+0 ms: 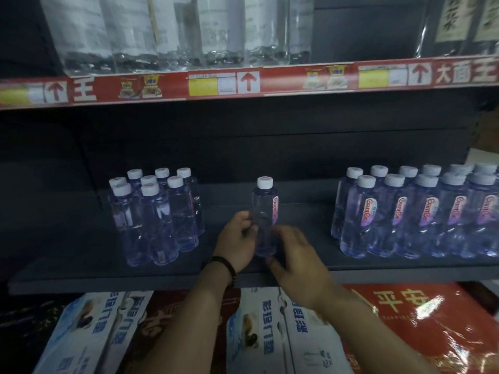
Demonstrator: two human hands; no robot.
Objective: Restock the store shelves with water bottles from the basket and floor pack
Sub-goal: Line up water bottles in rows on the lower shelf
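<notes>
Water bottle (264, 211), clear with a white cap and a pink-lettered label facing 3 o'clock, stands upright near the front edge of the dark grey shelf (81, 268), in the open stretch between two groups of the same bottles. The left hand (237, 244) comes at it from 8 o'clock: its fingers (247, 221) are curled against the left side of the bottle's lower half, gripping it there, with the palm just beside the base. A dark beaded bracelet (220, 265) sits on that wrist. The right hand (299, 257) lies at 4 o'clock of the bottle and is blurred; its fingers (283, 234) look loosely extended rather than curled, their tips reaching the bottle's lower right side. Whether they press on the plastic or only lie beside it cannot be told.

At 9 o'clock of the held bottle, well apart, stands a tight cluster of bottles (156, 211) with no labels showing. At 3 o'clock, also well apart, rows of labelled bottles (418, 211) run off the frame's right edge. At 12 o'clock a red price strip (162, 87) fronts the upper shelf, which carries large clear bottles (175, 31). At 6 o'clock, under the shelf, lie blue-and-white cartons (89, 333) and a red wrapped pack (421, 319).
</notes>
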